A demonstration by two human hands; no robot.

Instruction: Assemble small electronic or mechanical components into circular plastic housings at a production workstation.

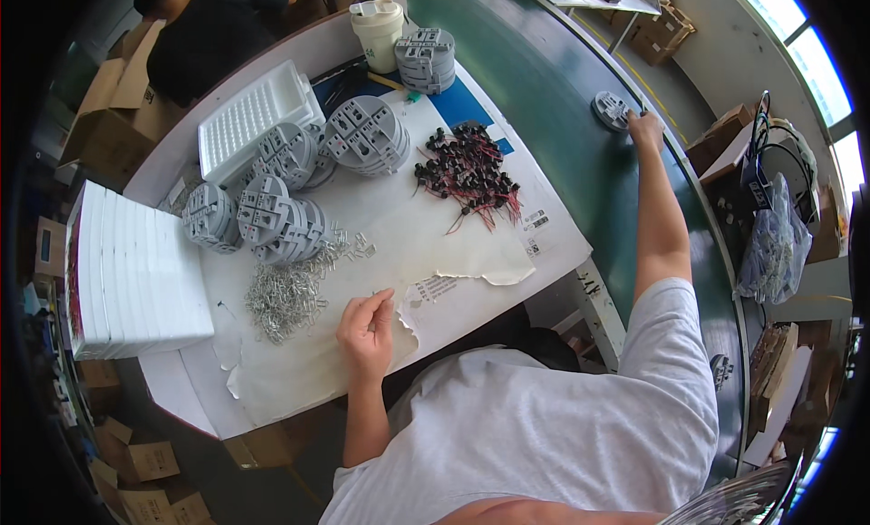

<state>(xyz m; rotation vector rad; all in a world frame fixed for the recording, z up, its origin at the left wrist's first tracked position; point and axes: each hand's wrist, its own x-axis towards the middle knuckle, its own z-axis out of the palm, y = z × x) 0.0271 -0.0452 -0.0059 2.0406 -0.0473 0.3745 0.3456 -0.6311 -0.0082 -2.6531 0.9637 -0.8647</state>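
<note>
While the right hand stretches out to about 1 o'clock across the green conveyor belt, its fingers rest on a grey round disc lying on the belt; whether they grip the disc cannot be told. Left hand, near centre at 7 o'clock: fingers curled together, thumb and forefinger pinched on something too small to make out, resting on the torn white paper cover of the worktable.

Items about the left hand:
- Heap of small metal clips, at 9 o'clock, just beside the hand.
- Stacks of grey round discs, at 10 to 11 o'clock, more behind at 12 o'clock.
- Bundle of black parts with red wires, at 1 o'clock, well apart.
- White ribbed tray, at 11 o'clock.
- Stack of white trays, at 9 o'clock, table edge.
- White bucket, at 12 o'clock, far end.
</note>
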